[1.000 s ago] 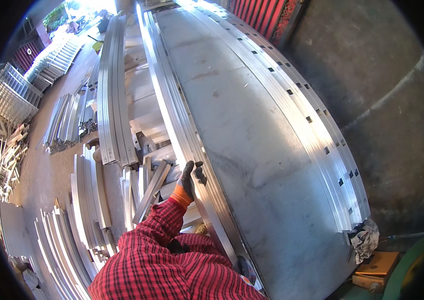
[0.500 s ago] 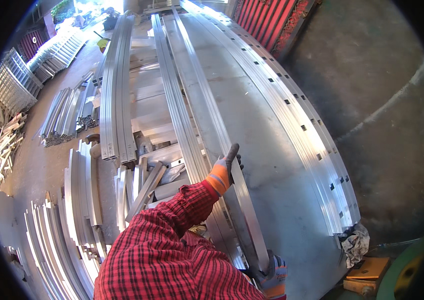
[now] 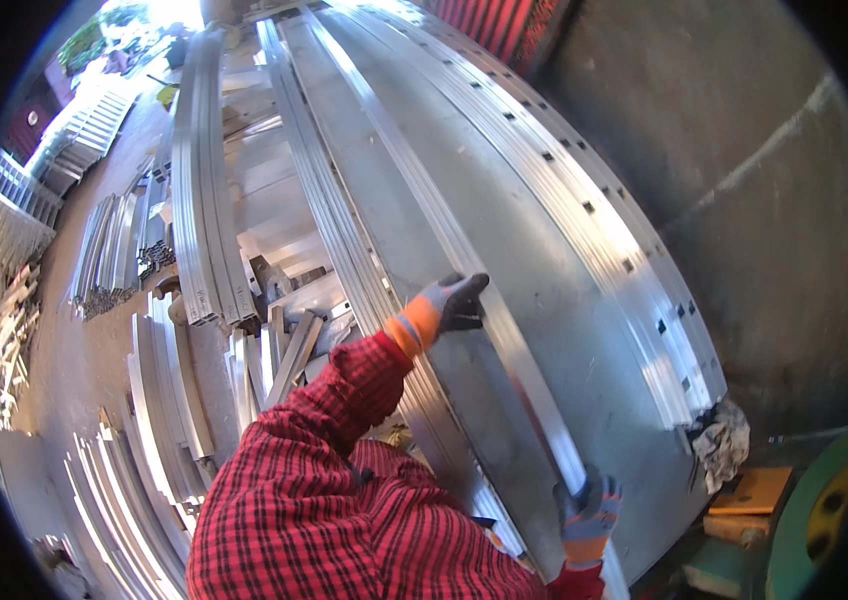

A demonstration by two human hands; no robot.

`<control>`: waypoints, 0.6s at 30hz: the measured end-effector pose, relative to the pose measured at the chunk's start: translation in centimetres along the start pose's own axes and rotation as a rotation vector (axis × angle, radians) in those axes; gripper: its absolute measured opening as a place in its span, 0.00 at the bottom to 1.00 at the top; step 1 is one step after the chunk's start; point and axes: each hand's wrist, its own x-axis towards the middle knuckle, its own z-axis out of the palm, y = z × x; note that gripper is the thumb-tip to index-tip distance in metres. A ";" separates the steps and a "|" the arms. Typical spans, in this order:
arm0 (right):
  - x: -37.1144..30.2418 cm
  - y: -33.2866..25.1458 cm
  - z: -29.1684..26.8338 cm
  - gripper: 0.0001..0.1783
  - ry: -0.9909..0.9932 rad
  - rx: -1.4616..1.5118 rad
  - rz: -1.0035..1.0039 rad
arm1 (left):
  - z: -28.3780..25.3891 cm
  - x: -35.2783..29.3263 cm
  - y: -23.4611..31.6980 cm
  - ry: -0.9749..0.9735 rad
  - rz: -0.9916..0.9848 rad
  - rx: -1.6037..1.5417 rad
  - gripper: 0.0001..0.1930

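A long silvery metal bar (image 3: 516, 367) runs lengthwise over the grey sheet-metal tabletop (image 3: 599, 375). My left hand (image 3: 449, 303), in an orange and grey glove with dark fingers, is closed on the bar partway along it. Part of its grip is hidden behind the bar. Nearer me, my right hand (image 3: 590, 512), gloved likewise, grips the bar close to its near end. To the left of the held bar lies a bundle of similar bars (image 3: 329, 205) along the table's left edge. Another row of bars with dark square slots (image 3: 584, 225) lies along the right side.
Stacks of metal profiles (image 3: 202, 190) and shorter offcuts (image 3: 296, 355) lie at the left. Finished-looking slatted frames (image 3: 84, 130) lean farther back. A crumpled cloth (image 3: 721, 443), an orange block (image 3: 752, 490) and a green wheel-like part (image 3: 824, 510) sit near right.
The bar's near part has shifted right across the tabletop, with both hands moving along with it. My right hand now shows more fully beside the near end. The view has turned slightly.
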 end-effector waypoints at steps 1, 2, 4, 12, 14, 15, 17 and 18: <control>0.3 0.1 -0.6 0.27 0.054 0.017 -0.030 | -0.6 0.8 0.4 -0.035 -0.055 0.156 0.20; 0.3 0.7 -0.4 0.30 0.024 -0.005 -0.003 | -2.0 2.0 -0.3 -0.039 0.013 0.426 0.20; -1.5 3.9 1.8 0.37 0.004 -0.287 -0.022 | -4.3 2.9 -1.4 -0.029 0.091 0.922 0.19; -3.4 6.4 6.9 0.40 0.008 -0.207 0.251 | -3.1 0.5 1.4 -0.108 0.734 1.125 0.18; -3.8 7.2 7.1 0.35 -0.044 -0.255 0.323 | -0.4 1.3 1.2 -0.251 0.849 1.316 0.19; -3.5 7.1 6.5 0.34 -0.030 -0.236 0.306 | 1.0 1.3 1.1 -0.324 0.857 1.312 0.21; -2.9 6.2 4.1 0.32 -0.018 -0.155 0.313 | 3.8 1.1 1.2 -0.461 1.011 1.482 0.23; -2.7 5.8 2.9 0.32 -0.013 -0.115 0.312 | 4.0 1.4 1.1 -0.522 1.076 1.519 0.25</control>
